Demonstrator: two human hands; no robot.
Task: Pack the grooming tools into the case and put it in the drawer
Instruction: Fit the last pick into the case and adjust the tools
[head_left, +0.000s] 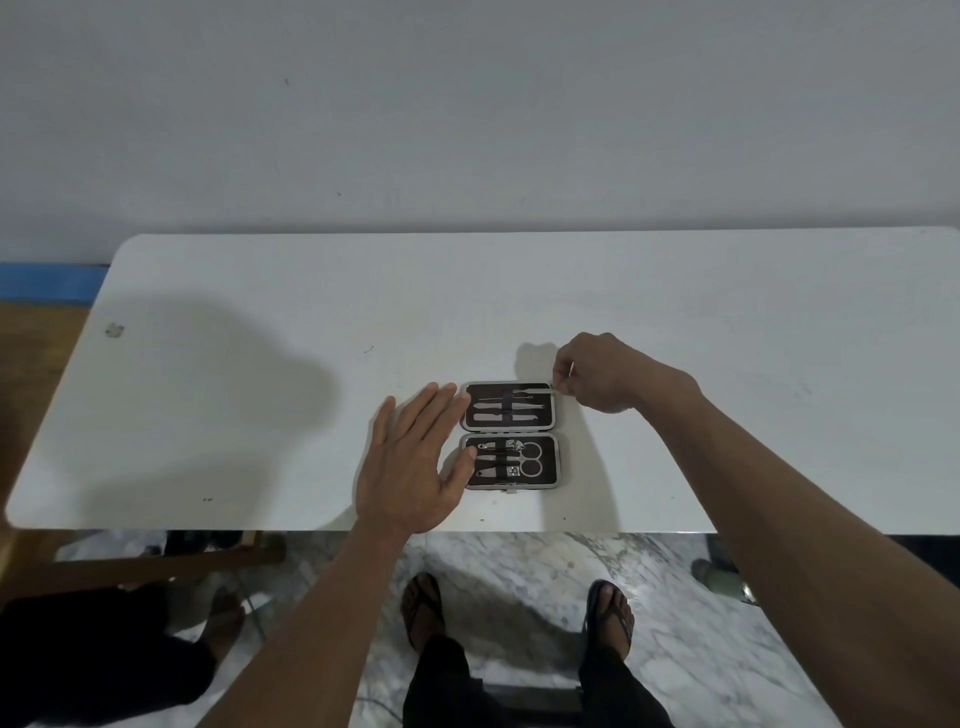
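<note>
While the dark, grey-rimmed grooming case (511, 435) lies open on the white table (260, 364), the left hand (415, 457) rests spread flat against its left edge and the right hand (597, 371) pinches its far right corner.

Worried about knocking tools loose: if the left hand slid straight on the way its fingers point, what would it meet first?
Probably the far half of the open case; the left hand has fingertips already at its left edge, though height above it is unclear.
</note>
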